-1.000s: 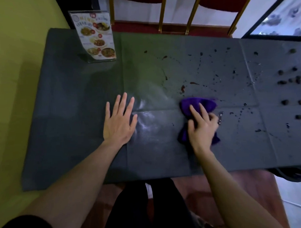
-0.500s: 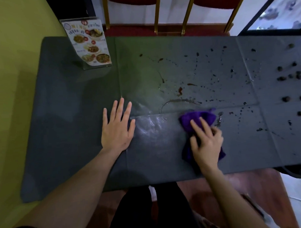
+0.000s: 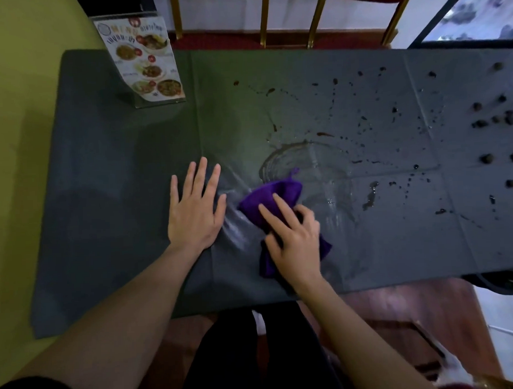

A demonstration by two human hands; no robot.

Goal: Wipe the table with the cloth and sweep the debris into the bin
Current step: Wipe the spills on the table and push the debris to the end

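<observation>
Leftward since the earlier frame, my right hand presses the purple cloth on the table, now just beside my left hand, flat and spread; a curved wet smear remains behind.

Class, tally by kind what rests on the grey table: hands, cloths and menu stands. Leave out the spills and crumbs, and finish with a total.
hands: 2 (left hand, right hand)
purple cloth: 1
menu stand: 1
total: 4
</observation>
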